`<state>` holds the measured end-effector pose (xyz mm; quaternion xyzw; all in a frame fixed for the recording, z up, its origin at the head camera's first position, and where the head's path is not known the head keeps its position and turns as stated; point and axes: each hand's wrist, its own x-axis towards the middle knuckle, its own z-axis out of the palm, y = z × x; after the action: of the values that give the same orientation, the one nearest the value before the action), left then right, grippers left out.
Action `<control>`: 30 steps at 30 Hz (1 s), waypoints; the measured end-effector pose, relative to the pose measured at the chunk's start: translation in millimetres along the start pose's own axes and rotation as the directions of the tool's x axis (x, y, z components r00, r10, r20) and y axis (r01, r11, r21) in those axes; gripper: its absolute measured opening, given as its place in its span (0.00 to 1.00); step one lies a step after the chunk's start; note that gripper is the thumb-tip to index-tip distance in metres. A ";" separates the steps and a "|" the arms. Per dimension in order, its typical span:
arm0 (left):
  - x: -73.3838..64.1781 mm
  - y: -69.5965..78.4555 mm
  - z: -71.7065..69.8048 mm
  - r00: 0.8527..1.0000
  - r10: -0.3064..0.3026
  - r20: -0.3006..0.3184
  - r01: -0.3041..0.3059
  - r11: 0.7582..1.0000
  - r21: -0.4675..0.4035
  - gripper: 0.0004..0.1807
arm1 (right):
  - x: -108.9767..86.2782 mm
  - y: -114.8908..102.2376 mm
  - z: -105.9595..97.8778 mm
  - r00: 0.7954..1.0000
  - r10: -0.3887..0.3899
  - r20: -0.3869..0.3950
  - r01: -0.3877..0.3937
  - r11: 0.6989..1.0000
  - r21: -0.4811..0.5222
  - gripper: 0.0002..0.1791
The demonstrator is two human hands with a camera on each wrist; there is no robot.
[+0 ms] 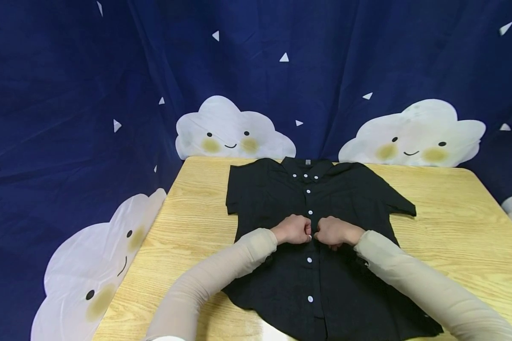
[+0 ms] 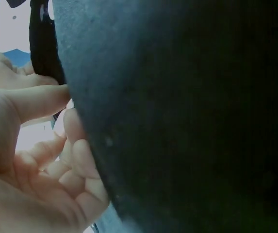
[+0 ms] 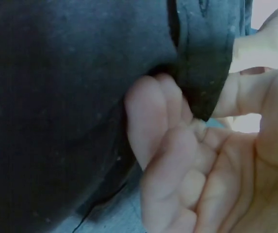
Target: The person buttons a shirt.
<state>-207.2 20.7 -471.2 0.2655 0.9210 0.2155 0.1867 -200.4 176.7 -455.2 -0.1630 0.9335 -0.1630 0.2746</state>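
Where the pale yellow wood-grain counter meets a dark blue fabric backdrop, the collar of a black short-sleeved button-up cloth shirt lies at about the middle of the far edge. The shirt is spread front side up, its curved hem towards the near edge, with one short sleeve on the side of the far left corner and the other on the side of the far right corner.

Down the shirt's front runs a row of small round white buttons. Over this row, at the middle of the shirt, the person's left hand and right hand are just beside each other. The left hand's fingers are curled, pinching the black cloth against the thumb; one white button shows right by them. The right hand's fingers are curled too, gripping the strip of cloth along the front opening.

Cream long sleeves cover both forearms. White smiling clouds and small white triangles decorate the backdrop.
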 end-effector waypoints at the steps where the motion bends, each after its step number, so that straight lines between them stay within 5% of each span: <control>1: -0.4 0.8 0.2 1.000 -0.001 0.003 0.001 1.000 0.004 0.09 | 0.3 0.5 0.0 1.000 -0.004 0.000 0.004 1.000 0.003 0.18; 14: -0.2 2.8 -0.3 0.998 0.027 -0.056 -0.026 1.000 0.018 0.08 | 0.4 2.0 0.5 0.998 0.007 -0.067 -0.001 0.996 0.093 0.11; 30: 0.1 5.9 0.1 0.998 -0.027 -0.063 0.025 0.999 -0.029 0.04 | 4.5 9.2 5.4 0.995 0.033 -0.099 0.007 0.925 0.379 0.14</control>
<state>-204.9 25.3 -468.4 0.2440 0.9266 0.2345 0.1639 -202.9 181.9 -465.2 -0.0919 0.8986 -0.3464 0.2531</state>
